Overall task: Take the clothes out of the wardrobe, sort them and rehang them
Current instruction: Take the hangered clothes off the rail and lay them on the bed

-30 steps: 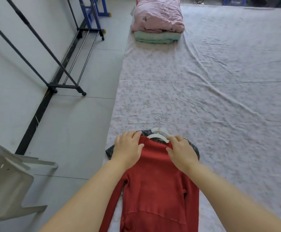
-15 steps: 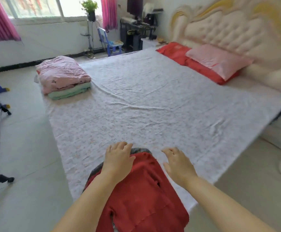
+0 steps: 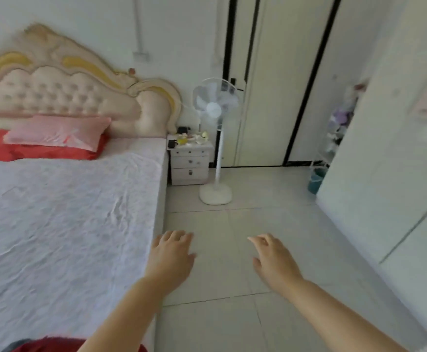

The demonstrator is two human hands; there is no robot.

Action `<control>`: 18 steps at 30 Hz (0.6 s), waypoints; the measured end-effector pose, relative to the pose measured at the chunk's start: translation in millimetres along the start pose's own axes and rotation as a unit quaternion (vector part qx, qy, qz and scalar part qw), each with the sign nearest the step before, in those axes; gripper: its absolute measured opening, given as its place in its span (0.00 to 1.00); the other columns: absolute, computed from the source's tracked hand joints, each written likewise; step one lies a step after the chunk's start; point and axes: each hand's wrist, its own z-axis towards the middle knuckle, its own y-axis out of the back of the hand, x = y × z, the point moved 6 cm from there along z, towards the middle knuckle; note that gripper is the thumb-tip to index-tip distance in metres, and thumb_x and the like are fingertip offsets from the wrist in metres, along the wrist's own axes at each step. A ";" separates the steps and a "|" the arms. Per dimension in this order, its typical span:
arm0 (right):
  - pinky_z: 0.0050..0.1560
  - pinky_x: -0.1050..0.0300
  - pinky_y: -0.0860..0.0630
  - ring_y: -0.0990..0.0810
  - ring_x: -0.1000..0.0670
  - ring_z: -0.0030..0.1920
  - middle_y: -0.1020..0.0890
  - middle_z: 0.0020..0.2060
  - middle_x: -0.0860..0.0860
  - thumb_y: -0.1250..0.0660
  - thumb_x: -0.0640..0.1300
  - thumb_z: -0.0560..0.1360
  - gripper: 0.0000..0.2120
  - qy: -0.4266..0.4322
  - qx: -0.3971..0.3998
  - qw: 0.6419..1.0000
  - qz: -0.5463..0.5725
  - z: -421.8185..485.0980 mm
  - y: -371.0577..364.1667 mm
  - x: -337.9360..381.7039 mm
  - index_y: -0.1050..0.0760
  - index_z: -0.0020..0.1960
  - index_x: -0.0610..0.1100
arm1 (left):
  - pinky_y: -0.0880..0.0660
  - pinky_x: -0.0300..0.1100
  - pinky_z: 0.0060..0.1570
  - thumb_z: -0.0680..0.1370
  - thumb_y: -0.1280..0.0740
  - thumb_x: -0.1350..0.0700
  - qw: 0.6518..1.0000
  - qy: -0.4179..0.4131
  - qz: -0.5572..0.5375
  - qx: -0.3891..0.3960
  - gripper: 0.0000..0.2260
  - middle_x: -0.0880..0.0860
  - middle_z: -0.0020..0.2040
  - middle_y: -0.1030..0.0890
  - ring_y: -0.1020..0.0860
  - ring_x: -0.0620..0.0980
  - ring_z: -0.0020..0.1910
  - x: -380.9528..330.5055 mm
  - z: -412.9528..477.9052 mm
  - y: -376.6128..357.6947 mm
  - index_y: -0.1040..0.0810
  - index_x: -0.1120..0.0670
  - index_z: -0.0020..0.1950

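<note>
Open tiled floor (image 3: 222, 270) ahead between bed (image 3: 55, 224) left and wardrobe (image 3: 385, 179) right, fan (image 3: 214, 105) and nightstand (image 3: 190, 164) beyond

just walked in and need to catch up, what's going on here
A person stands beside the bed, looking at the floor between it and the white wardrobe. The left hand and right hand are both open and empty, held out ahead above the tiles. A red garment lies at the bed's near edge, and neither hand touches it. No clothes are being carried at this moment.
</note>
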 end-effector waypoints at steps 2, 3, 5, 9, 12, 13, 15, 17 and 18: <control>0.59 0.56 0.32 0.31 0.48 0.61 0.34 0.65 0.49 0.43 0.46 0.77 0.23 -0.066 -0.022 0.998 -0.011 -31.6 21.7 -62.8 0.40 0.72 0.49 | 0.48 0.45 0.69 0.80 0.45 0.45 0.997 -0.073 -0.007 0.000 0.22 0.46 0.72 0.37 0.41 0.48 0.71 -70.5 23.3 -4.6 0.41 0.47 0.73; 0.59 0.57 0.31 0.30 0.48 0.60 0.34 0.65 0.49 0.43 0.46 0.78 0.23 -0.097 -0.033 0.995 -0.015 -49.6 31.9 -93.3 0.40 0.72 0.49 | 0.48 0.45 0.69 0.80 0.45 0.45 0.994 -0.107 -0.011 0.001 0.22 0.46 0.72 0.37 0.41 0.48 0.71 -106.8 31.7 -7.9 0.41 0.47 0.73; 0.59 0.56 0.31 0.30 0.48 0.60 0.34 0.65 0.50 0.42 0.47 0.78 0.22 -0.158 -0.054 0.986 -0.017 -89.4 51.2 -152.6 0.40 0.72 0.49 | 0.48 0.46 0.70 0.79 0.45 0.45 0.984 -0.174 -0.024 0.010 0.23 0.46 0.72 0.37 0.41 0.48 0.71 -181.6 43.4 -16.3 0.41 0.47 0.73; 0.59 0.56 0.32 0.32 0.48 0.62 0.35 0.66 0.50 0.43 0.47 0.79 0.22 -0.264 -0.090 0.960 -0.032 -178.4 83.3 -258.5 0.41 0.72 0.49 | 0.50 0.49 0.72 0.79 0.45 0.45 0.956 -0.289 -0.046 0.030 0.23 0.47 0.72 0.38 0.43 0.49 0.72 -331.3 47.2 -33.9 0.42 0.47 0.74; 0.58 0.57 0.31 0.32 0.49 0.61 0.34 0.64 0.51 0.43 0.48 0.79 0.22 -0.326 -0.104 0.938 -0.054 -243.8 104.8 -325.5 0.41 0.72 0.50 | 0.51 0.49 0.72 0.80 0.45 0.45 0.935 -0.352 -0.045 0.031 0.23 0.47 0.73 0.38 0.43 0.49 0.72 -437.9 37.1 -44.4 0.42 0.47 0.74; 0.59 0.58 0.31 0.32 0.50 0.61 0.34 0.64 0.51 0.43 0.47 0.79 0.22 -0.345 -0.107 0.930 -0.063 -264.1 112.5 -346.9 0.41 0.72 0.50 | 0.52 0.49 0.72 0.80 0.45 0.45 0.926 -0.373 -0.047 0.032 0.23 0.47 0.73 0.38 0.43 0.49 0.72 -473.0 31.9 -47.3 0.43 0.47 0.74; 0.59 0.58 0.32 0.31 0.50 0.62 0.33 0.64 0.51 0.42 0.47 0.78 0.23 -0.378 -0.116 0.916 -0.074 -300.9 129.4 -386.8 0.41 0.72 0.50 | 0.51 0.49 0.72 0.80 0.45 0.45 0.908 -0.413 -0.054 0.032 0.23 0.47 0.73 0.38 0.42 0.49 0.72 -537.5 20.6 -51.5 0.43 0.47 0.74; 0.59 0.59 0.32 0.31 0.50 0.61 0.33 0.64 0.51 0.41 0.46 0.77 0.23 -0.410 -0.125 0.899 -0.090 -335.5 146.5 -422.4 0.40 0.72 0.51 | 0.49 0.48 0.71 0.80 0.45 0.45 0.889 -0.453 -0.058 0.030 0.22 0.47 0.72 0.37 0.41 0.49 0.72 -595.9 9.3 -54.0 0.42 0.47 0.74; 0.58 0.59 0.31 0.30 0.50 0.61 0.33 0.64 0.51 0.41 0.47 0.77 0.23 -0.427 -0.127 0.890 -0.098 -351.8 154.6 -438.2 0.40 0.72 0.51 | 0.48 0.48 0.71 0.80 0.45 0.45 0.878 -0.473 -0.060 0.030 0.22 0.47 0.72 0.37 0.41 0.49 0.71 -623.3 3.7 -54.4 0.42 0.47 0.73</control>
